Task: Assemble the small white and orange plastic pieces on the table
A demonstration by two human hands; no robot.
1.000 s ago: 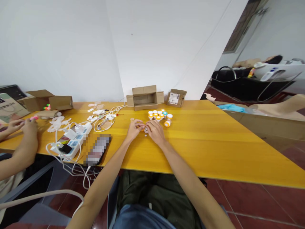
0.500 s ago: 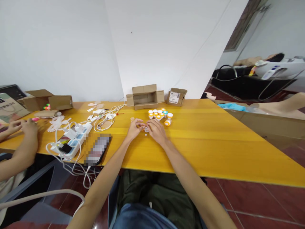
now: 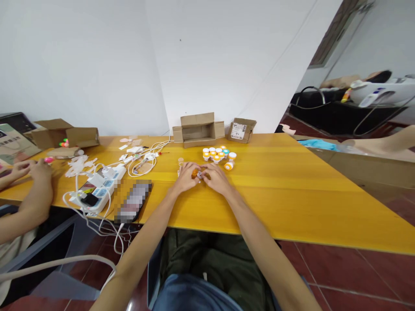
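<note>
My left hand and my right hand meet over the table, fingertips nearly touching. Between them is a small whitish piece, pinched by the fingers and too small to name. A dark orange patch shows inside the curl of my left fingers; I cannot tell whether it is an object or tabletop. Just beyond my hands stands a cluster of several small white-and-orange capped jars, one with a teal top. One jar lies tipped toward me. A small beige round item sits behind my left hand.
An open cardboard box and a labelled carton stand against the wall. Leftward on the table are a power strip with tangled cables, a phone and paper scraps. Another person's hands work at far left.
The fingers of both hands have curled closer round the small piece. A dark orange patch now shows within my left fingers. The view has shifted slightly.
</note>
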